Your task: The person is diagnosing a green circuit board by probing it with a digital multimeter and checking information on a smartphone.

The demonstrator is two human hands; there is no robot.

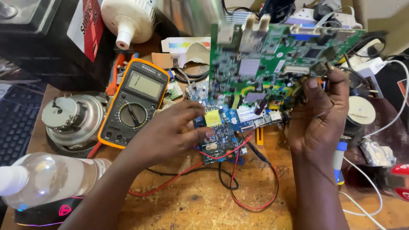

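Note:
My right hand grips the right edge of a large green circuit board, holding it upright above the bench. My left hand rests on a smaller blue circuit board with a yellow component, fingers curled over its left side. Red and black probe leads run from under the blue board and loop over the wooden bench. A yellow-cased digital multimeter lies just left of my left hand.
A small metal motor sits at the left, a clear plastic bottle at the lower left, and a dark keyboard at the far left edge. White cables and a round white part crowd the right side. Boxes and a white container stand behind.

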